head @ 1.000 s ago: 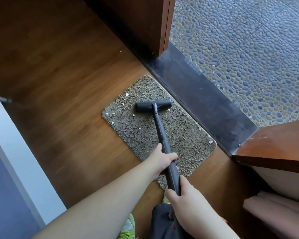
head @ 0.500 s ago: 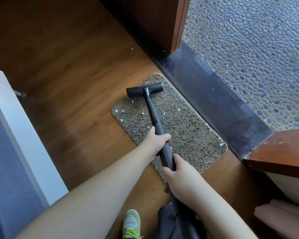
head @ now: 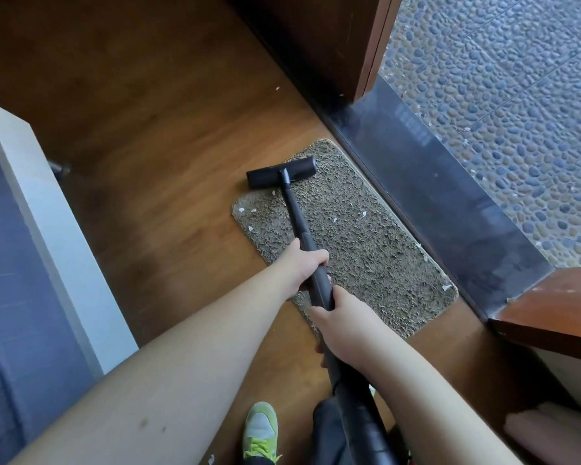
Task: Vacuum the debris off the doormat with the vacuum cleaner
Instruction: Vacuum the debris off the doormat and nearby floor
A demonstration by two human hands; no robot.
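A brown shaggy doormat [head: 366, 243] lies on the wooden floor beside the dark door threshold. Small white bits of debris [head: 363, 214] are scattered over it, mostly along its left part and right edge. The black vacuum cleaner's floor head [head: 281, 172] rests on the mat's far left corner, partly over the floor. Its black tube [head: 294, 213] runs back toward me. My left hand [head: 302, 266] grips the tube midway. My right hand [head: 342, 323] grips it just behind, near the thicker black body [head: 359, 417].
A dark threshold [head: 443, 196] and pebbled ground [head: 517, 112] lie to the right. A wooden door frame [head: 359, 45] stands at the top, a wooden edge [head: 550, 307] at right. A white and grey panel [head: 31, 246] is at left. My green shoe [head: 260, 427] is below.
The vacuum head has been pushed forward from the mat's middle to its far left corner. Both hands moved forward along with the tube.
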